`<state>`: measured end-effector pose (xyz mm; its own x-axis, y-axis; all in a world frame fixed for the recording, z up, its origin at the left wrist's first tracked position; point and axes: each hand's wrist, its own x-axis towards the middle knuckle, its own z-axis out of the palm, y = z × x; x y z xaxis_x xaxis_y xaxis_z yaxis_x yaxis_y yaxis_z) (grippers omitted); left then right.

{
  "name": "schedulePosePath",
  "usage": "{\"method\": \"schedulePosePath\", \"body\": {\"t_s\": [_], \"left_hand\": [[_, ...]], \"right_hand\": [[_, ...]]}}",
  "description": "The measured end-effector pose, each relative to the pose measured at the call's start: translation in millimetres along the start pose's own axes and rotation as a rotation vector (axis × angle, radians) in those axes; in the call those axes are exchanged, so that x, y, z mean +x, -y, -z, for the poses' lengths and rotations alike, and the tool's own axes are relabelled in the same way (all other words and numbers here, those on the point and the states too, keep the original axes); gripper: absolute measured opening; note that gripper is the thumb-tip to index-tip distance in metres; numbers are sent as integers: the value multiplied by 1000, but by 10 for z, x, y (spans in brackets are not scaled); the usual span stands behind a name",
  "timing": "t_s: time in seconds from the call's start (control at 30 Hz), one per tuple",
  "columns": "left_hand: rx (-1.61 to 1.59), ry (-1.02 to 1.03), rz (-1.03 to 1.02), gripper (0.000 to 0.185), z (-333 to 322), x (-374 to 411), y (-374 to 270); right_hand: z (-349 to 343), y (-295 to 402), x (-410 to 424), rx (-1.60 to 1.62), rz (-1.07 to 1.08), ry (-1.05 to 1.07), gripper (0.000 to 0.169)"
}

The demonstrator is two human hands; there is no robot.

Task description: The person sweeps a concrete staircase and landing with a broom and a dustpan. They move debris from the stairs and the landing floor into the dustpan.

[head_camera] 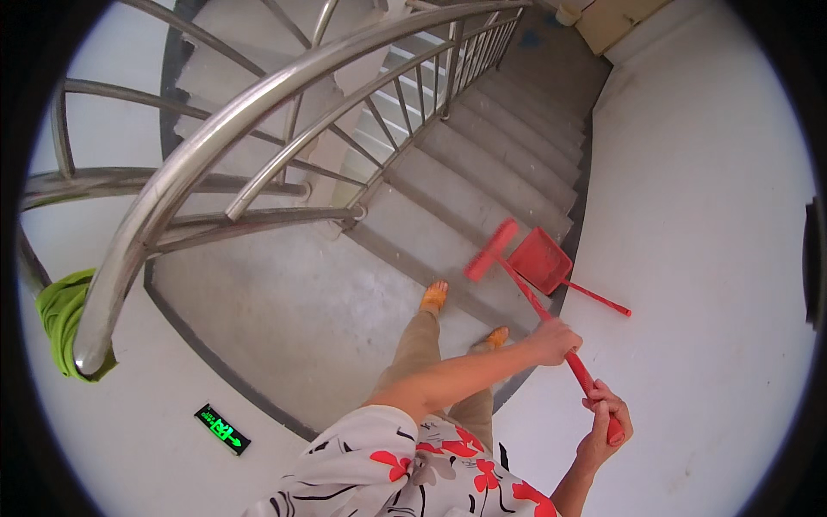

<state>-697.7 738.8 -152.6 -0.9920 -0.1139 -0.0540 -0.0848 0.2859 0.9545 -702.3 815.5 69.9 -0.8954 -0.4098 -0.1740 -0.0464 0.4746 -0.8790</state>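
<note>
Both of my hands grip the red handle of a broom (531,296). My left hand (557,341) wraps around the middle of the handle, and my right hand (606,420) holds it close to its end. The broom's red bristle head (491,249) is over a concrete step just beyond my feet; whether the bristles touch the step I cannot tell. Right beside that head, a red dustpan (541,260) sits on the stairs near the wall, its thin handle (601,298) angled to the right.
A flight of concrete stairs (504,152) runs away from the landing (258,310) at my feet. Along its left curves a metal handrail (194,152), with a green cloth (64,316) draped over its end. A white wall (698,258) borders the right. A lit exit sign (222,429) hangs lower left.
</note>
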Motion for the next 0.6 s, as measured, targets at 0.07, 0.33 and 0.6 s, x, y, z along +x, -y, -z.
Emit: {"method": "schedulePosePath", "body": {"t_s": [0.07,0.33,0.6], "left_hand": [[92,32,29,9,106,-150,64],[444,62,98,11,799,-1361,1020],[345,-84,187,7,355,-1244,1229]], "right_hand": [[-16,-119,-91,74,-32,-23,14],[-850,-1030,-577,325,-126,247,6],[-725,-1198,-463,226,-139,394,4]]}}
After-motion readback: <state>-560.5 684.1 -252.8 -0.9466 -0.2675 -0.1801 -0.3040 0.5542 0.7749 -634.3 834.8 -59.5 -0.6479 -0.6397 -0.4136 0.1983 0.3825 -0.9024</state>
